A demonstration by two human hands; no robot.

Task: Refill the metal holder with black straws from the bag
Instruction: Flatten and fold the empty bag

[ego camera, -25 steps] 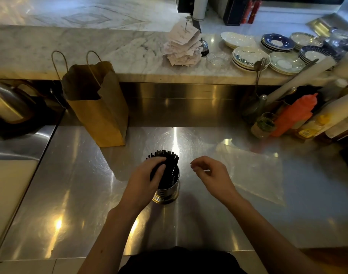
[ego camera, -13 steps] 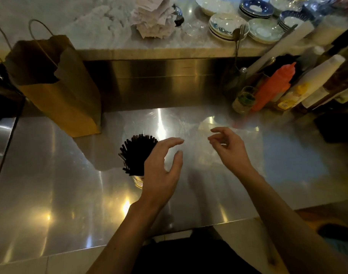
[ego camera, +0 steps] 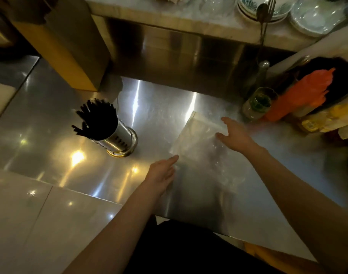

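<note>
A brown paper bag (ego camera: pixel 70 42) stands at eleven o'clock on the steel surface (ego camera: pixel 50 119). At two o'clock: an orange squeeze bottle (ego camera: pixel 299 95), a glass jar (ego camera: pixel 257 104), stacked plates (ego camera: pixel 315 16).

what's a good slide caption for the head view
Both hands reach the empty clear bag; metal holder stands full of black straws.

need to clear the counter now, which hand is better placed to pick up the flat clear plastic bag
Right, probably. The right hand already reaches over the flat clear plastic bag, fingers spread above its far edge. The left hand only nears the bag's near corner.
</note>
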